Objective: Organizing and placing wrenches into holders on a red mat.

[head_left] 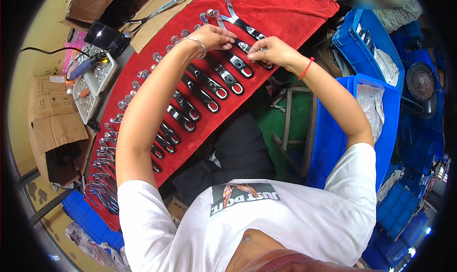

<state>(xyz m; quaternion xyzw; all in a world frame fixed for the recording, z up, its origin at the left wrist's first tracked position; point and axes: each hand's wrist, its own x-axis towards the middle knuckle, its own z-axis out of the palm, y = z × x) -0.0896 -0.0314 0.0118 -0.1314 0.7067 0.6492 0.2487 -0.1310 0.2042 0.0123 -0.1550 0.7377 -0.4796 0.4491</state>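
Note:
My left hand (216, 37) is closed over the shaft of a shiny metal tool with a dark handle (242, 45), its fingers bent across it. From the other side my right hand (276, 52) pinches the same tool's handle between thumb and fingers, hiding its lower end. Just beyond lies another such tool (246, 29), with a forked metal upper part. Many like these are lined up side by side on a red cloth (285, 15), round metal ends away from me. Their black glossy handles, such as this handle (223, 76), end in an oval hole near me.
Left of the cloth are a white tray of small metal parts (102, 74), a purple-and-black power tool (81, 69) and a cardboard box (52, 115). A metal tool (164, 7) lies on cardboard. Blue crates (354, 110) and a fan (421, 84) stand at the right.

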